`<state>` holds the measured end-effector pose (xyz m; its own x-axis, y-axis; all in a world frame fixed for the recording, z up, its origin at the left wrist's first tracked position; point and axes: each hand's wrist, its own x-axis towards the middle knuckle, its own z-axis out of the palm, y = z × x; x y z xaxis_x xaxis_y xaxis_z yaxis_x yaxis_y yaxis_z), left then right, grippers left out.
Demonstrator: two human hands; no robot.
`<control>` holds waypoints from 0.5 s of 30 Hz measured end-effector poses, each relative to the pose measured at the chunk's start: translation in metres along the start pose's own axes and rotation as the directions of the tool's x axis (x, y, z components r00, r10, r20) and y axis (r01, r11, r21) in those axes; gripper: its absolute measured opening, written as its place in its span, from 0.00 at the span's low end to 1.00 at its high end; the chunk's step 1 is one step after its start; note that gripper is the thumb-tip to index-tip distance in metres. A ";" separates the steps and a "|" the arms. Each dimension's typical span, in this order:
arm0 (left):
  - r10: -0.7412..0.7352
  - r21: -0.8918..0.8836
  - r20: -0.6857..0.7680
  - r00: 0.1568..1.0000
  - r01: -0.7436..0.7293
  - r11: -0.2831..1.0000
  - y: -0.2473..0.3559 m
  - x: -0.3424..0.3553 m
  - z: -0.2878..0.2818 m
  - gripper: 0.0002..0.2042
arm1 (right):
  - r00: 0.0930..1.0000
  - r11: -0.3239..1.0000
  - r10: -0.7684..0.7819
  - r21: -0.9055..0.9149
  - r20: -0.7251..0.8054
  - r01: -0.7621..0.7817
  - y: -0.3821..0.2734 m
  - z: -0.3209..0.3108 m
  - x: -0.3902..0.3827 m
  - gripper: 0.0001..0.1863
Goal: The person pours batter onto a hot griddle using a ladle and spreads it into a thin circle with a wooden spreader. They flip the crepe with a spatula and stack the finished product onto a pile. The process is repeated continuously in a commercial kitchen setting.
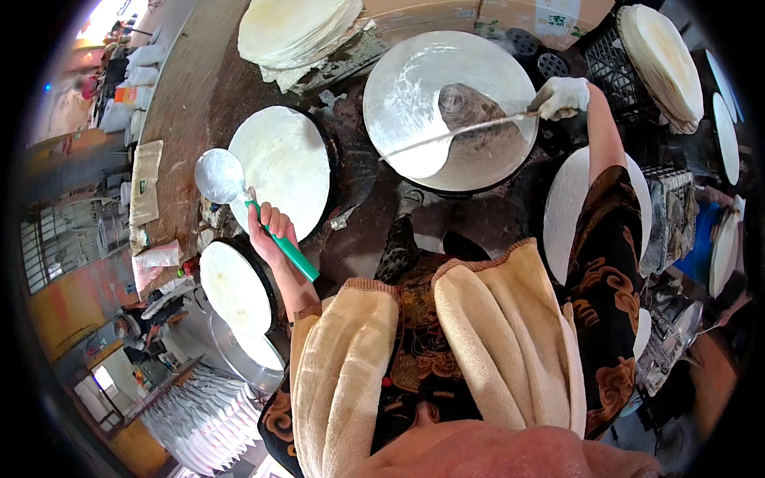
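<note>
My left hand [273,233] is closed round the green handle of a ladle [219,176]. The ladle's wide metal bowl hangs over the left edge of a round griddle [280,171] covered with a pale sheet. In front of me sits a larger round griddle [398,88], mostly coated in white, with a darker, greyish patch at its right and lower part. My right hand [561,98], in a whitish glove, grips the end of a long thin stick [454,134]. The stick slants across this griddle; whether it touches the surface I cannot tell.
Stacks of thin round flatbreads [299,33] stand at the far left and on a black crate [617,60] at the far right. More round griddles [233,287] surround me. Cardboard boxes [422,17] line the back. A brown tabletop [179,103] runs along the left.
</note>
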<state>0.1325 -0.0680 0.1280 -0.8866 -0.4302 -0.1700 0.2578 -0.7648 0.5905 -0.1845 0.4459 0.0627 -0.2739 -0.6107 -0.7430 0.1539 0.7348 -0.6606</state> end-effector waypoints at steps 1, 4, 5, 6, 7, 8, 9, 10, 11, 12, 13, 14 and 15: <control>0.008 0.024 -0.016 1.000 -0.008 1.000 -0.001 -0.005 0.000 0.12 | 0.994 1.000 0.018 0.017 -0.104 -0.016 0.001 -0.003 0.004 0.24; 0.000 0.030 -0.012 1.000 0.000 1.000 -0.007 -0.016 0.003 0.11 | 0.987 0.997 -0.076 -0.042 -0.140 0.071 -0.015 -0.003 0.043 0.21; -0.003 0.045 -0.036 0.999 0.005 0.999 -0.008 -0.019 0.007 0.10 | 0.994 0.997 -0.079 -0.019 -0.074 0.078 -0.021 0.002 0.057 0.17; -0.011 0.033 -0.027 1.000 0.012 0.999 -0.009 -0.020 0.007 0.10 | 0.999 0.998 -0.045 -0.032 0.003 0.045 -0.026 0.002 0.062 0.15; -0.022 0.021 -0.015 1.000 0.022 1.000 -0.010 -0.020 0.007 0.10 | 1.000 1.000 0.004 -0.027 0.013 -0.003 -0.023 0.007 0.062 0.14; -0.036 0.011 0.000 0.999 0.036 0.999 -0.011 -0.019 0.008 0.10 | 0.998 0.998 0.052 -0.019 0.020 -0.052 -0.019 0.013 0.060 0.14; -0.017 0.027 -0.031 0.999 0.018 0.999 -0.011 -0.016 0.011 0.11 | 0.997 0.998 0.063 -0.024 0.035 -0.062 -0.012 0.017 0.050 0.13; -0.025 0.022 -0.015 1.000 0.025 0.999 -0.009 -0.020 0.012 0.12 | 0.995 0.996 0.077 -0.048 0.067 -0.074 -0.016 0.023 0.036 0.13; -0.047 0.012 0.011 0.999 0.047 0.999 -0.008 -0.019 0.016 0.13 | 0.997 0.993 0.058 -0.107 0.057 -0.052 -0.019 0.031 0.014 0.15; -0.068 0.002 0.040 0.997 0.068 0.998 -0.007 -0.017 0.021 0.13 | 0.995 0.988 0.098 -0.119 0.021 -0.094 -0.009 0.034 -0.001 0.15; -0.064 -0.007 0.019 0.998 0.064 0.998 -0.008 -0.013 0.027 0.14 | 0.983 0.962 0.171 -0.204 -0.072 -0.182 0.003 0.043 -0.015 0.17; -0.057 -0.023 0.018 0.998 0.058 0.998 -0.006 -0.010 0.029 0.14 | 0.988 0.969 0.081 -0.220 -0.132 -0.109 0.007 0.055 -0.040 0.20; -0.067 -0.048 0.028 0.997 0.068 0.997 -0.006 -0.002 0.030 0.14 | 0.964 0.905 0.140 -0.366 -0.227 -0.217 0.008 0.069 -0.065 0.22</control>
<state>0.1206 -0.0480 0.1483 -0.9124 -0.3644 -0.1867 0.2150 -0.8144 0.5390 -0.1002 0.4712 0.0987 -0.4581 -0.4190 -0.7839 -0.1483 0.9056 -0.3974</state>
